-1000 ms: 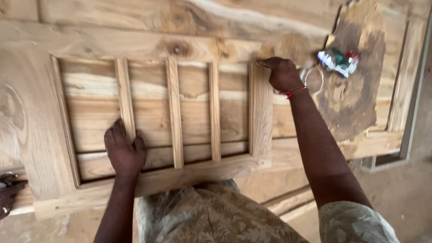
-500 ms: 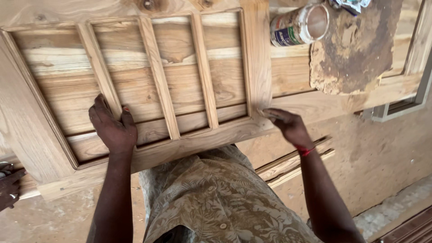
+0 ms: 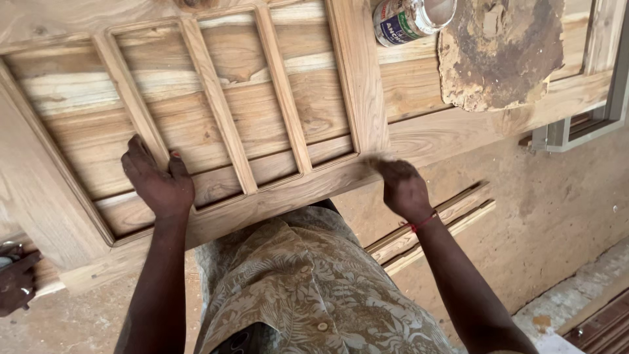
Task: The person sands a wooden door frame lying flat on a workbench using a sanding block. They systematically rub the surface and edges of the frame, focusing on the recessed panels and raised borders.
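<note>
Two hands rest on a wooden door (image 3: 85, 216) that lies flat in front of the person. The left hand (image 3: 157, 180) lies open, palm down, fingers spread, pressing on the recessed panel at the foot of a thin slat (image 3: 134, 105); the door's lower rail runs just below its wrist, and three more slats stand to its right. The right hand (image 3: 401, 187) is partly blurred, knuckles up, fingers curled loosely toward the rail's edge just left of it, beside the wide upright (image 3: 357, 78); whether it pinches anything cannot be told. Its wrist carries a red string (image 3: 422, 223). Both arms reach forward, the right one bent and coming in from the lower right. Well above the right hand a tin (image 3: 409, 19) lies on its side on the door, next to a stained board (image 3: 501, 56). Below that hand, wooden strips (image 3: 432, 226) lie on the floor. Another person's hand (image 3: 16, 282) shows far to the left of the left hand.
</note>
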